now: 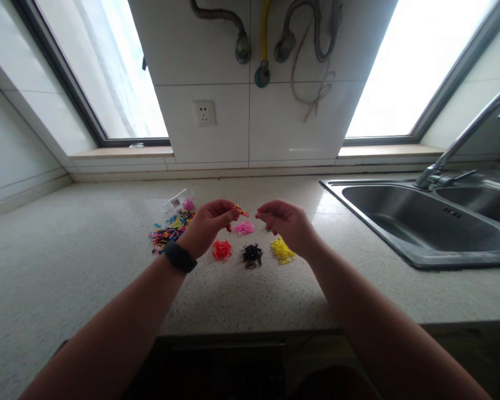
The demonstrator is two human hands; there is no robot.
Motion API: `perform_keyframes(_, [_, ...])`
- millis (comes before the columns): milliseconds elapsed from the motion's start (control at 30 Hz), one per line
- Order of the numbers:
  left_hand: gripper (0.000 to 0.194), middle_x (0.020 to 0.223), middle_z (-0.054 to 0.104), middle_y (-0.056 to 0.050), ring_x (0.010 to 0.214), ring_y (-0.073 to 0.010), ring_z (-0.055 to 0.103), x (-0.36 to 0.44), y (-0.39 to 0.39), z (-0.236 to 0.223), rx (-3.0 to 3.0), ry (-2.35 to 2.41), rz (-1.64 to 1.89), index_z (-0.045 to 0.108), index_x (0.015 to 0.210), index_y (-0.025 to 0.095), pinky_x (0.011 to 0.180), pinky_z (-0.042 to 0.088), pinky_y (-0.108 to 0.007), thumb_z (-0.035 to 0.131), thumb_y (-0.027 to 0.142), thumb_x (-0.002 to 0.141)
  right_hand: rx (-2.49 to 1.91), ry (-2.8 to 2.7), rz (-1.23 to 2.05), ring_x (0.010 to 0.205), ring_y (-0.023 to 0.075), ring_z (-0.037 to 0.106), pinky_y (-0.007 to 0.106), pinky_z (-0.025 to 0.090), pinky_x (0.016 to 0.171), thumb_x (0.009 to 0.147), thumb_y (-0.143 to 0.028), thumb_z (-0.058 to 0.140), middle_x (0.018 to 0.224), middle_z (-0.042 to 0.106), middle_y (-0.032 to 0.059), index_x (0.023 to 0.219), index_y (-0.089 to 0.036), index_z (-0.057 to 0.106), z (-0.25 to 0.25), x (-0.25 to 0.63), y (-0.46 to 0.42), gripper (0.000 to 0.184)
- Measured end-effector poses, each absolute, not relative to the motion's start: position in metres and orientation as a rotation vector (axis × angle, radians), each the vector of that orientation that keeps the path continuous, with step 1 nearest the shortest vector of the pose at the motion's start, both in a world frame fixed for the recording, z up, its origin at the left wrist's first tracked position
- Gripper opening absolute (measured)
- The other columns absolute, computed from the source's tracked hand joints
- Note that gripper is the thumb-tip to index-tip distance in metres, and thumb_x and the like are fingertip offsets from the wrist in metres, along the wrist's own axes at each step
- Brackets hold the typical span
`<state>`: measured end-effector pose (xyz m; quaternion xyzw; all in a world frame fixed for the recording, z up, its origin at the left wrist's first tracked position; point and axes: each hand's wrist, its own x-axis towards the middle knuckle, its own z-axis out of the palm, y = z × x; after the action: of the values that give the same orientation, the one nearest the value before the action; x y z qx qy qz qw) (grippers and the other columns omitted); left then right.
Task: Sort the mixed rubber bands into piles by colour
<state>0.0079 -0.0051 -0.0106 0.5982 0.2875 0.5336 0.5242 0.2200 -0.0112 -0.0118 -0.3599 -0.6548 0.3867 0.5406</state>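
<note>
My left hand (208, 225), with a dark band on its wrist, pinches a few small rubber bands (241, 210) in orange, red and yellow. Facing it across a small gap, my right hand (290, 223) has thumb and forefinger pressed together; anything between them is too small to make out. Both hands hover above sorted piles: pink bands (245, 228), red bands (221, 250), black bands (252, 254) and yellow bands (282, 251). Beside my left wrist lies a larger heap of mixed-colour bands (166, 233), partly covered by that hand.
A clear plastic bag (177, 201) with something pink lies behind the mixed heap. The speckled countertop (108, 261) runs to a tiled wall with a socket (204, 113) and pipes. At right is a steel sink (400, 216) with a tap (462, 136).
</note>
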Motion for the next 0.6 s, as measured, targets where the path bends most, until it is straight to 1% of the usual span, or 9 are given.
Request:
perform_keyframes(133, [0.017,0.077,0.066,-0.001,0.065,-0.0088,0.058,0.0078,-0.0059,-0.0088,1.409,0.71,1.292,0.069,0.086,0.016,0.056,0.048,-0.019,0.077,0.028,0.077,-0.839,-1.521,0.957,0.054,0.0101,0.055,0.027,0.041,0.046,0.076,-0.034,0.075,0.075,0.07,0.0018,0.089,-0.021,0.072,-0.0085,0.2216,-0.0128,0.018])
perform_keyframes(300, [0.016,0.075,0.066,0.0,0.062,-0.0074,0.056,0.0069,-0.007,-0.0067,1.402,0.707,1.309,0.07,0.085,0.016,0.056,0.047,-0.018,0.077,0.027,0.077,-0.802,-1.506,0.944,0.053,0.0093,0.054,0.026,0.041,0.045,0.076,-0.033,0.076,0.08,0.072,0.0022,0.088,-0.022,0.071,-0.0061,0.2226,-0.0137,0.017])
perform_keyframes(400, [0.016,0.075,0.066,0.0,0.061,-0.0075,0.056,0.0066,-0.0072,-0.0058,1.397,0.716,1.323,0.07,0.085,0.016,0.055,0.047,-0.018,0.078,0.027,0.077,-0.813,-1.506,0.925,0.054,0.0096,0.054,0.027,0.041,0.045,0.075,-0.034,0.078,0.079,0.071,0.0019,0.085,-0.022,0.069,-0.0054,0.2231,-0.0144,0.018])
perform_keyframes(533, [0.016,0.075,0.066,0.0,0.061,-0.0072,0.055,0.0065,-0.0071,-0.0058,1.38,0.72,1.327,0.069,0.085,0.016,0.055,0.047,-0.018,0.078,0.027,0.076,-0.831,-1.526,0.901,0.055,0.0105,0.055,0.027,0.041,0.046,0.077,-0.033,0.076,0.07,0.068,0.0007,0.082,-0.022,0.069,-0.0043,0.2241,-0.0159,0.014])
perform_keyframes(600, [0.016,0.076,0.066,0.0,0.061,-0.007,0.056,0.0063,-0.0071,-0.0059,1.367,0.707,1.326,0.069,0.085,0.016,0.055,0.047,-0.018,0.078,0.026,0.076,-0.83,-1.531,0.896,0.054,0.0104,0.054,0.026,0.04,0.045,0.077,-0.032,0.075,0.068,0.067,0.0005,0.081,-0.022,0.07,-0.0037,0.2245,-0.0166,0.012])
